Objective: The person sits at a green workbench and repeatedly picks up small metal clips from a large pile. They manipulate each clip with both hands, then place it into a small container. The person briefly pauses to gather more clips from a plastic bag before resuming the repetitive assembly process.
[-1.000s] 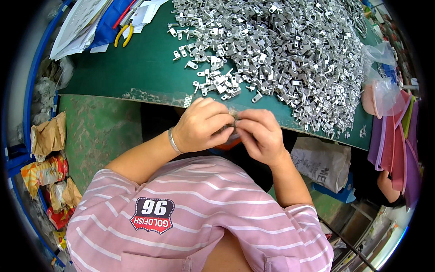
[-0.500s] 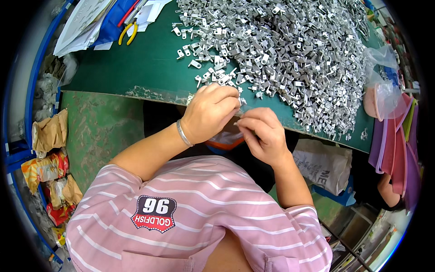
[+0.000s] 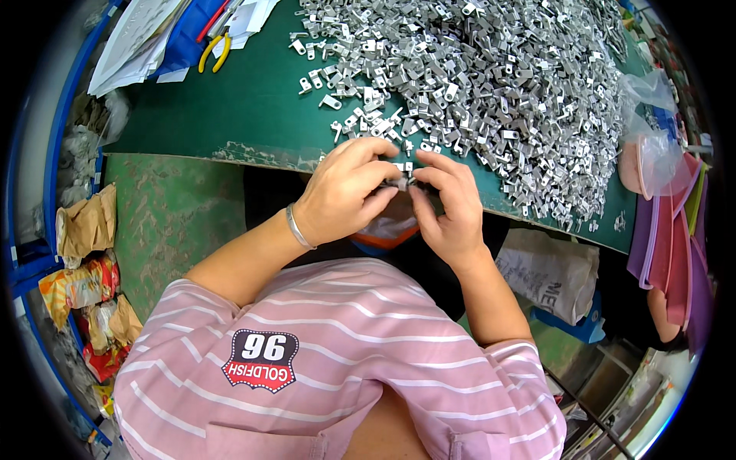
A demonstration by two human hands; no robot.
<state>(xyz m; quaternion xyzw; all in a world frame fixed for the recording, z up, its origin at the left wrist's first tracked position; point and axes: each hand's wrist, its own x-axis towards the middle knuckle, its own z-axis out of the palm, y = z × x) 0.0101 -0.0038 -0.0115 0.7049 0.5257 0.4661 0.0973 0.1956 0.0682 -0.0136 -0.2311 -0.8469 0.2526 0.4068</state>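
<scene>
At the table's front edge my two hands come together, fingertips almost meeting. My left hand (image 3: 343, 186) is closed, with thumb and fingers pinching a small silver metal bracket (image 3: 403, 184). The thumb and fingers of my right hand (image 3: 454, 207) close on the same bracket from the other side. Much of the part is hidden behind the fingertips. Just beyond them, a big heap of similar bent metal brackets (image 3: 529, 100), with holes in their tabs, covers the green table (image 3: 230, 107).
Yellow-handled pliers (image 3: 215, 55) lie at the far left beside papers (image 3: 142, 42) and a blue folder (image 3: 178, 46). Below the edge, between my hands and lap, is an orange-rimmed container (image 3: 387, 234). A printed sack (image 3: 548, 272) stands low at right, near another person's arm (image 3: 664, 316).
My right hand has shifted up and left toward my left hand, its fingers now spread around the bracket. My left hand has turned slightly, lowering its thumb.
</scene>
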